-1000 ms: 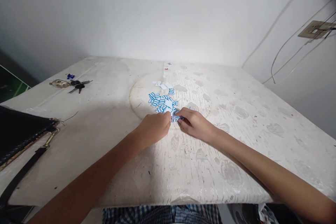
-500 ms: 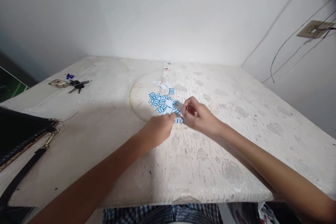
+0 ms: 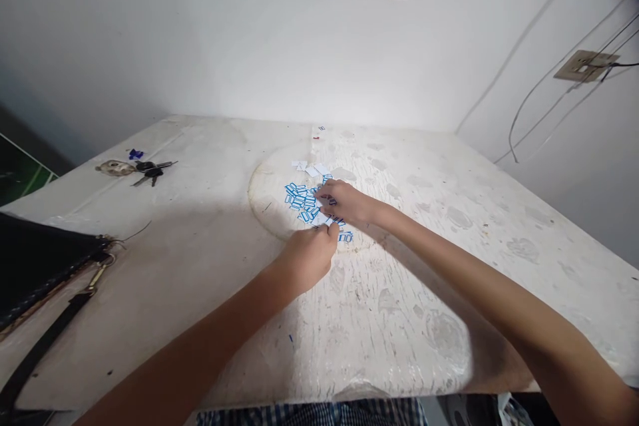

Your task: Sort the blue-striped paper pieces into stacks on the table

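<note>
Right grip [image 3: 345, 202] over slips [image 3: 301, 200], keys [image 3: 145, 166] apart.

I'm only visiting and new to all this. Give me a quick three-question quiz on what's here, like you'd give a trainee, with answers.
1. Choose: what is on the wall at right? A) clock; B) outlet; C) mirror.
2. True or false: the keys lie left of the small pieces.
3. Fill in: the right hand is over small pieces outlined in ____.

Key: 1 B; 2 true; 3 blue.
</note>
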Tool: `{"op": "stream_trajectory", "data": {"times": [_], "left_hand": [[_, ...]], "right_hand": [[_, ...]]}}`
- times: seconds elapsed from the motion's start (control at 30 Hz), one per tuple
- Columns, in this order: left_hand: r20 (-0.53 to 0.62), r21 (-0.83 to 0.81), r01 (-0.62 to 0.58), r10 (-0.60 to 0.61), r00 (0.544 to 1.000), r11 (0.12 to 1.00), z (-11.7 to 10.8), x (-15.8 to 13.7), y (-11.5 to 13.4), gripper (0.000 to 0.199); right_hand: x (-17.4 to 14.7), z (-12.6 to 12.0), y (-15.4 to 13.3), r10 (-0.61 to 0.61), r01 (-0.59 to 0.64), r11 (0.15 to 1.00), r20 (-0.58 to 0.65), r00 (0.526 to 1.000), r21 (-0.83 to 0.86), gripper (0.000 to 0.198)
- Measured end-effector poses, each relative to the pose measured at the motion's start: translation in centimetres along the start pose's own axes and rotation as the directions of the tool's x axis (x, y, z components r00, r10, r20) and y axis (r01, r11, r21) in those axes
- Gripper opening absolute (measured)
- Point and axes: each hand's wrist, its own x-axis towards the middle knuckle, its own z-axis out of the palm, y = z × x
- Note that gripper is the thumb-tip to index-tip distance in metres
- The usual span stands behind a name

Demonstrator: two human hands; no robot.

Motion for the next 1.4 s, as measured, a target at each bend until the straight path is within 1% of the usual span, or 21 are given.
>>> {"op": "stream_trajectory", "data": {"times": [0.07,0.17,0.27,0.37,0.5,0.63,0.8,0.87,0.93,1.03,1.13,1.2,1.23,1.3,1.37,1.4], "left_hand": [[-0.008,0.007,-0.007,0.007,1.0,1.0,0.0,-0.1,0.0,0.033],[-0.022,-0.007,-0.001,0.001,1.0,1.0,0.0,-0.2,0.0,0.032],[-0.018,-0.03,0.011,-0.011,1.0,0.999,-0.1,-0.3,0.1,0.031],[-0.024,-0.032,0.008,-0.009,1.0,0.999,-0.3,-0.3,0.2,0.029],[-0.029,-0.02,0.001,-0.001,1.0,1.0,-0.4,-0.4,0.2,0.028],[-0.028,-0.017,0.003,-0.004,1.0,1.0,-0.5,-0.4,0.3,0.029],[-0.04,-0.029,0.015,-0.016,0.999,0.999,-0.2,-0.3,0.3,0.028],[-0.047,-0.043,0.018,-0.02,0.999,0.999,-0.1,-0.2,0.2,0.026],[-0.046,-0.056,0.029,-0.031,0.998,0.998,0.0,-0.1,0.1,0.023],[-0.034,-0.085,0.064,-0.067,0.997,0.994,0.1,0.1,-0.1,0.022],[-0.047,-0.122,0.079,-0.086,0.995,0.989,0.4,0.3,-0.4,0.023],[-0.068,-0.145,0.071,-0.082,0.994,0.987,0.6,0.4,-0.6,0.024],[-0.078,-0.156,0.066,-0.079,0.994,0.985,0.7,0.4,-0.7,0.024],[-0.087,-0.177,0.061,-0.077,0.993,0.982,0.9,0.4,-0.9,0.022],[-0.09,-0.198,0.051,-0.07,0.994,0.979,1.0,0.4,-1.0,0.021],[-0.09,-0.21,0.042,-0.063,0.994,0.977,1.0,0.4,-1.1,0.021]], "right_hand": [[0.6,-0.3,-0.4,0.034,-0.034,0.999,0.061,0.998,-0.002,0.028],[0.7,-0.4,-0.5,0.118,-0.123,0.99,0.071,0.99,0.071,0.032],[0.3,-0.5,0.0,0.179,-0.19,0.955,0.068,0.982,0.229,0.032],[-0.5,-0.9,0.6,0.208,-0.215,0.892,0.061,0.976,0.399,0.027],[-1.6,-1.8,1.5,0.213,-0.18,0.829,-0.001,0.977,0.529,0.021],[-3.1,-2.2,2.0,0.274,-0.204,0.773,-0.025,0.961,0.601,0.021],[-5.3,-1.9,1.8,0.359,-0.192,0.779,-0.174,0.917,0.597,0.017],[-6.1,-1.8,1.3,0.378,-0.177,0.76,-0.205,0.903,0.625,0.018],[-6.8,-1.8,0.6,0.395,-0.156,0.716,-0.211,0.894,0.68,0.02],[-7.6,-1.6,-0.7,0.426,-0.128,0.615,-0.192,0.884,0.778,0.026],[-8.2,-1.1,-1.8,0.453,-0.095,0.457,-0.14,0.881,0.884,0.025],[-8.5,-0.5,-2.2,0.442,-0.074,0.344,-0.092,0.893,0.936,0.022],[-8.6,-0.3,-2.3,0.428,-0.063,0.301,-0.076,0.9,0.952,0.021],[-8.8,0.2,-2.3,0.398,-0.045,0.261,-0.065,0.915,0.964,0.019],[-8.9,0.7,-2.2,0.377,-0.037,0.268,-0.07,0.923,0.963,0.018],[-9.0,0.9,-2.1,0.37,-0.039,0.286,-0.073,0.926,0.958,0.018]]}}
